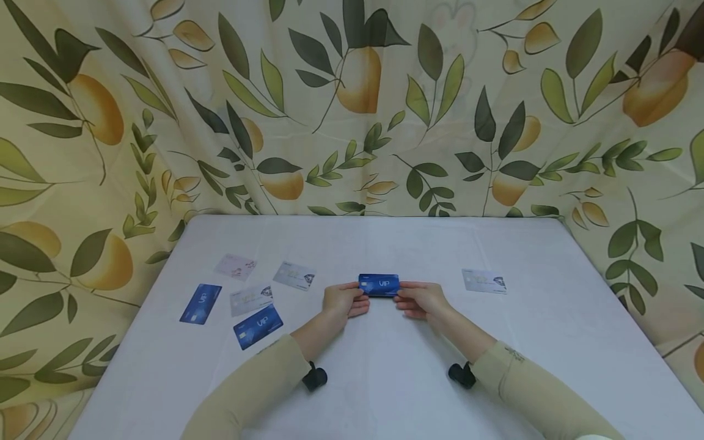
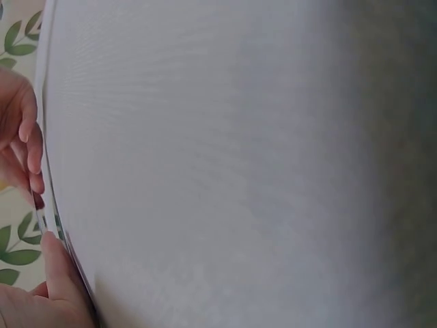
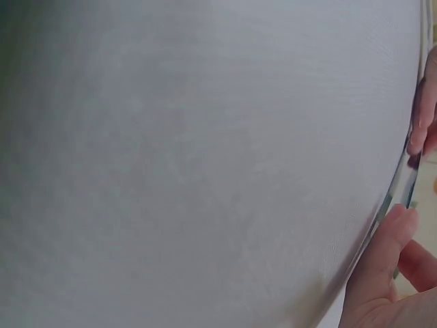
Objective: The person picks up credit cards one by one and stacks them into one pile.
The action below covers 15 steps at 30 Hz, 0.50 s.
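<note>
Between the two hands a blue card [image 1: 378,285] marked VIP is held lengthwise, facing the head camera. The left hand [image 1: 342,300] pinches its left short end, while the right hand [image 1: 420,299] pinches the right one. Lower fingers of both hands are bent beneath the card's level. Only a thin edge of what they hold shows in the wrist views. To the right of the hands lies a silver-grey card [image 1: 484,281] on the white table.
Left of the hands lie a pale pinkish card [image 1: 235,267], a silver card [image 1: 294,276], another silver card [image 1: 251,300], a tilted blue VIP card [image 1: 258,327] and a second blue VIP card [image 1: 200,304]. Behind the table [image 1: 379,379] hangs a leaf-and-fruit curtain [image 1: 341,140].
</note>
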Each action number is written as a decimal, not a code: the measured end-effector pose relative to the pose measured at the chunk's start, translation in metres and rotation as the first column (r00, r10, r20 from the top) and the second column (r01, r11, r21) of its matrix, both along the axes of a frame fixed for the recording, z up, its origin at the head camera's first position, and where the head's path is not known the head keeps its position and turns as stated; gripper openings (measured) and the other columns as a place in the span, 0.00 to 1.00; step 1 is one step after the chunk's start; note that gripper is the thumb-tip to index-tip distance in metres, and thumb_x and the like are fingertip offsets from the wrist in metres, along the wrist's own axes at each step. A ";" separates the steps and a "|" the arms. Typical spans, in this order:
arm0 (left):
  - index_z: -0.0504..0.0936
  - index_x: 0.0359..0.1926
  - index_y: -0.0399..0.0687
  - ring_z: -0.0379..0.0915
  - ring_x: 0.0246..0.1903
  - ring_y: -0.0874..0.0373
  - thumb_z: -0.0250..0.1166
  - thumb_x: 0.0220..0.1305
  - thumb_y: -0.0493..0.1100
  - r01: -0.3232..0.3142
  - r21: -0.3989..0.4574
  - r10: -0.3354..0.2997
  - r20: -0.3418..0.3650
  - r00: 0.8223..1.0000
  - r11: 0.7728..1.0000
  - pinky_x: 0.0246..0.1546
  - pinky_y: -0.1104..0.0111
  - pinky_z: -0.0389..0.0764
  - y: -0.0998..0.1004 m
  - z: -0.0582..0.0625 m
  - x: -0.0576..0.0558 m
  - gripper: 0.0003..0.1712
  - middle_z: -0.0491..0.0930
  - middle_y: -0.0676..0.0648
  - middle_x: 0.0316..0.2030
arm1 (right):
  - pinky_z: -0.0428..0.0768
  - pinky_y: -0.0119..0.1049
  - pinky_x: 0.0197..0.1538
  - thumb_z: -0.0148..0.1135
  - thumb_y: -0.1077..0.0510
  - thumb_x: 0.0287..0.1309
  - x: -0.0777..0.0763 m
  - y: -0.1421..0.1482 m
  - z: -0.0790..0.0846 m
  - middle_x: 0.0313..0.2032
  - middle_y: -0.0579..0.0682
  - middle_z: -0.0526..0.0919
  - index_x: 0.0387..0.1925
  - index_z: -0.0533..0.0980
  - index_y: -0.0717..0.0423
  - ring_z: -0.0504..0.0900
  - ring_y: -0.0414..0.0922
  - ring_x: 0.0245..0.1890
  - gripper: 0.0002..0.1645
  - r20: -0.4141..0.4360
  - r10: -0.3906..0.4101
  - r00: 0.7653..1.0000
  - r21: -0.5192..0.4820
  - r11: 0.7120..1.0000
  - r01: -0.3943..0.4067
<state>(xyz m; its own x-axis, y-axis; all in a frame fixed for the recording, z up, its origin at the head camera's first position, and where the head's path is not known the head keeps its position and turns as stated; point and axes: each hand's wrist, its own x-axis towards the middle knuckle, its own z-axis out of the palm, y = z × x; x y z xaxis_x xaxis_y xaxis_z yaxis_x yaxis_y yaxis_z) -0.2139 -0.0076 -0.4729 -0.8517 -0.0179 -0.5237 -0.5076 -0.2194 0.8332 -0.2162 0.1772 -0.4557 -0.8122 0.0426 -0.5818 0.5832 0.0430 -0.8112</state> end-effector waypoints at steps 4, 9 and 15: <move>0.74 0.53 0.32 0.81 0.26 0.54 0.56 0.59 0.28 -0.001 -0.017 0.001 0.001 1.000 1.000 0.31 0.63 0.84 0.000 -0.001 -0.001 0.19 0.81 0.37 0.29 | 0.81 0.28 0.24 0.59 0.64 0.56 -0.002 -0.001 -0.001 0.27 0.50 0.85 0.57 0.70 0.61 0.83 0.40 0.22 0.25 0.006 0.001 1.000 0.009 1.000 -0.001; 0.74 0.53 0.33 0.81 0.25 0.55 0.56 0.60 0.29 0.006 -0.044 -0.006 0.004 1.000 0.999 0.29 0.64 0.84 0.000 0.000 -0.001 0.19 0.81 0.39 0.28 | 0.81 0.28 0.24 0.58 0.64 0.57 -0.003 -0.001 -0.001 0.26 0.50 0.85 0.57 0.70 0.61 0.83 0.40 0.22 0.24 0.009 0.006 1.000 0.021 1.000 -0.007; 0.74 0.53 0.34 0.81 0.24 0.54 0.56 0.60 0.30 0.017 -0.070 -0.017 0.004 1.000 0.997 0.27 0.64 0.84 0.000 -0.001 -0.003 0.19 0.81 0.40 0.26 | 0.81 0.28 0.23 0.58 0.64 0.57 -0.005 -0.002 -0.002 0.24 0.49 0.84 0.57 0.70 0.61 0.82 0.39 0.20 0.24 0.018 0.017 1.000 0.037 0.999 -0.018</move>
<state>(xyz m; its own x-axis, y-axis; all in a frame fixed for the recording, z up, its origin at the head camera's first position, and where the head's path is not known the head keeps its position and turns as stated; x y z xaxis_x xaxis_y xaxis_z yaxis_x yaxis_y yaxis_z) -0.2166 -0.0076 -0.4739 -0.8506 -0.0407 -0.5242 -0.5133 -0.1518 0.8447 -0.2217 0.1750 -0.4576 -0.8027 0.0505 -0.5943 0.5964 0.0834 -0.7984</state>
